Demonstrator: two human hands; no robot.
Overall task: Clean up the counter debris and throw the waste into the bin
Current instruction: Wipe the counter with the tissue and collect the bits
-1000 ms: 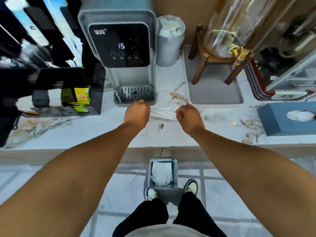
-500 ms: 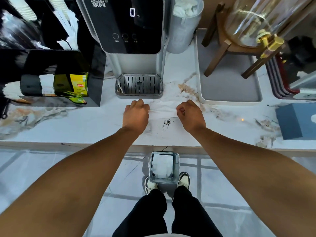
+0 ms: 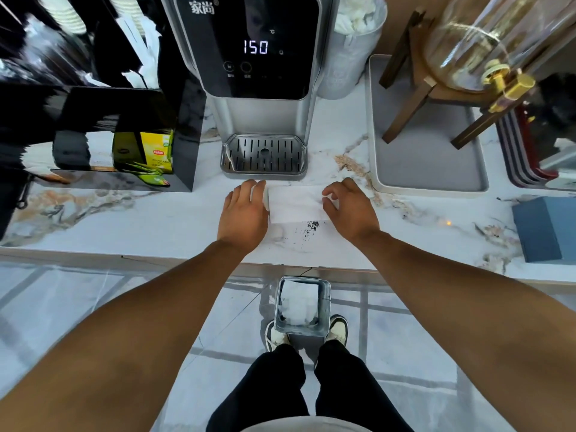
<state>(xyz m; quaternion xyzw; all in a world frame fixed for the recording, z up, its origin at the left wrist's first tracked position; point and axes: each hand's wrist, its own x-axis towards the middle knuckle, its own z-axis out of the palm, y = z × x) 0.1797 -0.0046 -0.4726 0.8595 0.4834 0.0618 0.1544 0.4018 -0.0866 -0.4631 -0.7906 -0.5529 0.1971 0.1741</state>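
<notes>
Counter: the white marble-patterned counter ran across the view, its front edge nearest the person.
Tissue: a white rectangular paper tissue lay flat on the counter, just in front of the dispenser's drip tray and a little back from the front edge.
Debris: a scatter of small dark specks of debris lay on the counter at the tissue's front edge, toward its right corner, between the tissue and the counter's front edge.
Left hand: the left hand rested palm down at the tissue's left end, fingers extended and loosely together, their tips over that end. Whether they pinched the paper could not be told.
Right hand: the right hand sat at the tissue's right end, fingers curled, the fingertips touching the paper's right edge.
Bin: a small grey rectangular waste bin stood on the tiled floor below the counter's front edge, between the person's shoes, with white crumpled paper inside.
Dispenser: a silver and black water dispenser stood toward the counter's rear edge, display reading 150, its slotted metal drip tray just behind the tissue.
Tray: a grey rectangular tray lay right of the dispenser, carrying a dark wooden stand with a clear glass jar.
Box: a blue box sat near the counter's right end.
</notes>
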